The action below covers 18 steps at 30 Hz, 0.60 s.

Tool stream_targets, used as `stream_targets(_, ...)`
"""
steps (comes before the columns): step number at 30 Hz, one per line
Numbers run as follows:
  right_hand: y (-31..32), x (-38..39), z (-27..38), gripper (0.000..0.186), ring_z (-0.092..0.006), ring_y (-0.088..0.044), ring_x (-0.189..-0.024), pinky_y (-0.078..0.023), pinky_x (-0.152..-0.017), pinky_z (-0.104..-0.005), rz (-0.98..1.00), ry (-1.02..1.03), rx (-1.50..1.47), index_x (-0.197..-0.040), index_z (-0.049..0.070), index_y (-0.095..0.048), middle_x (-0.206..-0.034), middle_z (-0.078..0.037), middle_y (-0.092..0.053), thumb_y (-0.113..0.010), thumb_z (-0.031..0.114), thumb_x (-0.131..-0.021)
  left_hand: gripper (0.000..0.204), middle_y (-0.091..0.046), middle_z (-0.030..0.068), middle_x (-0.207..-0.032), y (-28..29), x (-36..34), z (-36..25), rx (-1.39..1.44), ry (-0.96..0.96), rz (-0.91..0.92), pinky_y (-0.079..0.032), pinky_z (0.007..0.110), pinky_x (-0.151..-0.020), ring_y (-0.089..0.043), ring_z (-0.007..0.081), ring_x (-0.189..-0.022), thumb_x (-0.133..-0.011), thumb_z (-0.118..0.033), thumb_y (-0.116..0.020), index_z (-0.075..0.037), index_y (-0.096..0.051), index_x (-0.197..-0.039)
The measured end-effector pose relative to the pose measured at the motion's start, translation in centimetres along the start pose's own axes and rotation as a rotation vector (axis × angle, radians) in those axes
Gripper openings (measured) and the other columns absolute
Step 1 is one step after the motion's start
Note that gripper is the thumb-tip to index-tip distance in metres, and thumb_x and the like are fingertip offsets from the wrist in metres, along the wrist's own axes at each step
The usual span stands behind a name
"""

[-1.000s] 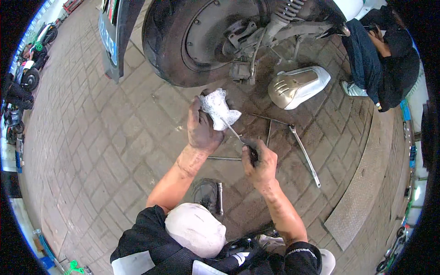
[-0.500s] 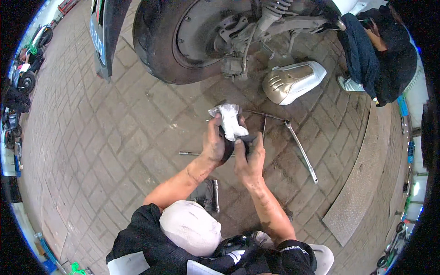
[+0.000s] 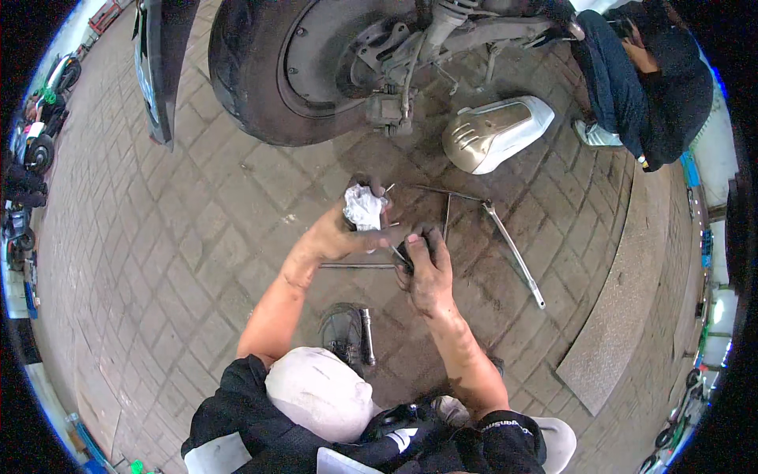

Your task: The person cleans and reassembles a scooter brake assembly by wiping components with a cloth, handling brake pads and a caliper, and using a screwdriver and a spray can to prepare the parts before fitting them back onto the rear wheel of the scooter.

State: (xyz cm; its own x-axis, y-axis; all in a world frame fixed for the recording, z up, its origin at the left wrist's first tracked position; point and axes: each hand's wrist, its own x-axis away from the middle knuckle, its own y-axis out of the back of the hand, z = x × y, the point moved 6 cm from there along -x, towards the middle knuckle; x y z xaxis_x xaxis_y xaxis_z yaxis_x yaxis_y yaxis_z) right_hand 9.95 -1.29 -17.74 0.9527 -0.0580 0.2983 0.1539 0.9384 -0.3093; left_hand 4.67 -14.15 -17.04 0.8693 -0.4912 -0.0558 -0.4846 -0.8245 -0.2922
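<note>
My left hand [image 3: 335, 235] is closed around a crumpled white plastic wrapping [image 3: 364, 207]; thin metal ends stick out beside it. Close by on its right, my right hand [image 3: 431, 276] grips a small black piece [image 3: 406, 251], mostly covered by the fingers. A thin metal pin shows between that piece and my left fingertips. Both hands are dirtied with dark grease. They are held above the paving, in front of a wheel [image 3: 316, 71] with a brake caliper [image 3: 385, 110] at its hub.
A gold and silver cover [image 3: 497, 134] lies right of the caliper. Nearer are a long-handled wrench [image 3: 515, 257], a metal bar [image 3: 355, 266] and a socket extension [image 3: 368, 336] beside my shoe [image 3: 339, 328]. Another person [image 3: 655, 87] is at the far right, beyond a metal plate [image 3: 604, 355].
My hands have drawn apart; the left moved left with the white wrapping. The black piece is now in my right hand, and the thin metal pin has come into sight.
</note>
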Motion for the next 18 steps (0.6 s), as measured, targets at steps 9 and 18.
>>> stream_targets(9, 0.2, 0.1, -1.5, 0.021, -0.0066, -0.043, -0.062, -0.037, -0.054, -0.0205, 0.190, 0.103, 0.388, -0.105, 0.003, -0.042, -0.072, -0.001, -0.049, -0.050, 0.011, -0.086, 0.042, -0.057, 0.0099, -0.099, 0.0, -0.2, 3.2, -0.739, 0.131, 0.277, -0.040, 0.029, -0.082, -0.052, 0.0205, -0.091, -0.065, -0.017, -0.066, -0.010, -0.053, -0.105)
stream_targets(18, -0.2, -0.2, -3.1, 0.036, -0.0090, -0.045, -0.074, -0.041, -0.065, -0.0235, 0.294, -0.191, 0.149, -0.116, 0.002, -0.040, -0.088, -0.004, -0.052, -0.052, 0.012, -0.084, 0.045, -0.055, 0.0080, -0.102, 1.1, 1.1, 4.9, -0.379, 0.279, 0.096, -0.041, 0.029, -0.082, -0.051, 0.0153, -0.093, -0.067, -0.009, -0.064, -0.002, -0.049, -0.109)
